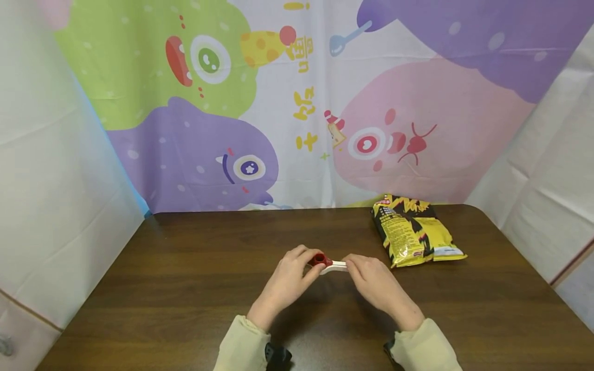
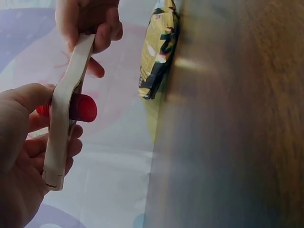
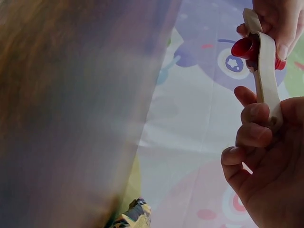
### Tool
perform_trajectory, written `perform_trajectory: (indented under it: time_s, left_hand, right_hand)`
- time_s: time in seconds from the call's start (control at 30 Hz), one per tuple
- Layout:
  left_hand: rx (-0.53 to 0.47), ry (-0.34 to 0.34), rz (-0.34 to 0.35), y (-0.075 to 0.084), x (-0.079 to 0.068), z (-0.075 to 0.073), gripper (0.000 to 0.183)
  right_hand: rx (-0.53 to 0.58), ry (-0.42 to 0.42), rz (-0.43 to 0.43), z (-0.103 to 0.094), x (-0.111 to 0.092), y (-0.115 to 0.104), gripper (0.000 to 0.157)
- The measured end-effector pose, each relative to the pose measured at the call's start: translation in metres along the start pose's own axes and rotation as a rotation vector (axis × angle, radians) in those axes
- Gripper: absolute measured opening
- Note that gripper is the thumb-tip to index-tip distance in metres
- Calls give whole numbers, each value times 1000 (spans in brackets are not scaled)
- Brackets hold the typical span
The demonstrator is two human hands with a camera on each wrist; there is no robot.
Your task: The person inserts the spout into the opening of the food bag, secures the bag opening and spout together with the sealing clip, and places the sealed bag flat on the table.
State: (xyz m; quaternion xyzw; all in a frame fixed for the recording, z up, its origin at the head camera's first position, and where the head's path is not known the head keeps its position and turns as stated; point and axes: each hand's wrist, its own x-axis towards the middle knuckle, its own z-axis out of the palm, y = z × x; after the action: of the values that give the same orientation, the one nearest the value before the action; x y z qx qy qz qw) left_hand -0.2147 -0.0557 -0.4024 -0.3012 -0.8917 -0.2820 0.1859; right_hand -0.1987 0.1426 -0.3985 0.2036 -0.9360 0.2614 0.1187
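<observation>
A white bag clip (image 1: 337,266) with a round red spout (image 1: 319,258) is held between both hands above the table. My left hand (image 1: 289,275) grips the end with the spout, its thumb on the near side and fingers behind. At the other end, my right hand (image 1: 378,284) pinches the narrow white tip between thumb and fingers. In the left wrist view the long white body (image 2: 61,123) runs slantwise, with the red spout (image 2: 84,108) sticking out sideways. The right wrist view shows the spout's hollow mouth (image 3: 243,48).
A yellow and black snack bag (image 1: 413,232) lies on the brown wooden table (image 1: 209,257), behind and right of the right hand. A cartoon-printed cloth (image 1: 301,170) hangs along the back edge, and white cloth walls (image 1: 60,154) stand at both sides.
</observation>
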Motion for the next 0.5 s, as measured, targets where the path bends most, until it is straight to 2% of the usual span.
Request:
perform_trajectory:
  time_s: [0.17,0.5]
  left_hand:
    - [7,37,2,-2,0,-1,27]
    - [-20,39,-26,-2,0,-2,28]
  right_hand:
    - [59,14,13,0,1,-1,18]
    - [117,19,33,1,0,-1,13]
